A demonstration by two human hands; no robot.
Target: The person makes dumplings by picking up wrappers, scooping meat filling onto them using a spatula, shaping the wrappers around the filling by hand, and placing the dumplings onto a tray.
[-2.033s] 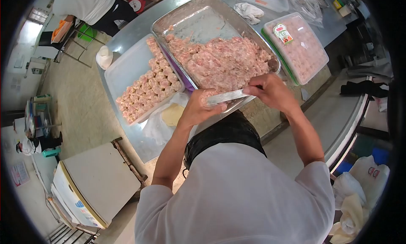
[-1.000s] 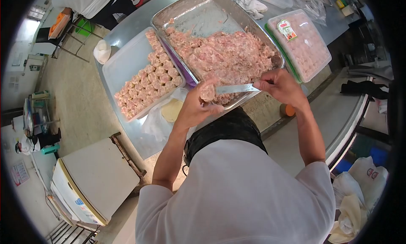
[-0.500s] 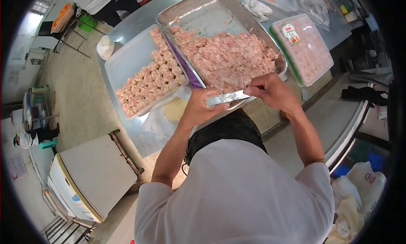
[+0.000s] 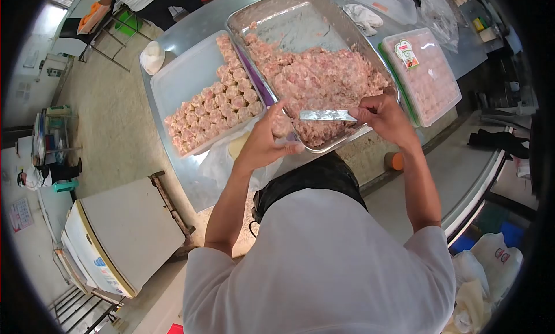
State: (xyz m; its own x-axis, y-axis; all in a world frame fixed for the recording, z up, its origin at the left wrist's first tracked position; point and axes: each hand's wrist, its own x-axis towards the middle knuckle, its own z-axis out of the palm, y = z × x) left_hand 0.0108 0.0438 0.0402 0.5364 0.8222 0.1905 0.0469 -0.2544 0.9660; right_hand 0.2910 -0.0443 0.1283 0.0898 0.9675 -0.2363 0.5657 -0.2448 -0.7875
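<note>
My right hand [image 4: 381, 119] grips one end of a flat metal spatula [image 4: 326, 115], whose blade lies over the near part of the minced meat [image 4: 329, 74]. My left hand [image 4: 261, 142] is curled around a meat-filled dumpling [image 4: 281, 126], partly hidden by the fingers, beside the tray's near left corner. The meat sits in a deep metal tray [image 4: 300, 11]. On the left, rows of finished dumplings [image 4: 217, 105] stand in a translucent plastic tray [image 4: 184, 68]. Pale yellow wrappers [image 4: 237, 146] lie on a plastic bag [image 4: 214, 167] behind my left wrist.
A lidded plastic box [image 4: 428, 79] filled with pink pieces stands right of the metal tray. A white cloth [image 4: 363, 19] and a clear bag [image 4: 433, 16] lie beyond. Another person [image 4: 144, 1] is at the far left, and a white bag [image 4: 152, 57] rests on the table edge.
My hands have moved apart. The spatula has left my left hand and shifted right and up over the meat, and the dumpling in my left hand now shows. The camera view has shifted slightly.
</note>
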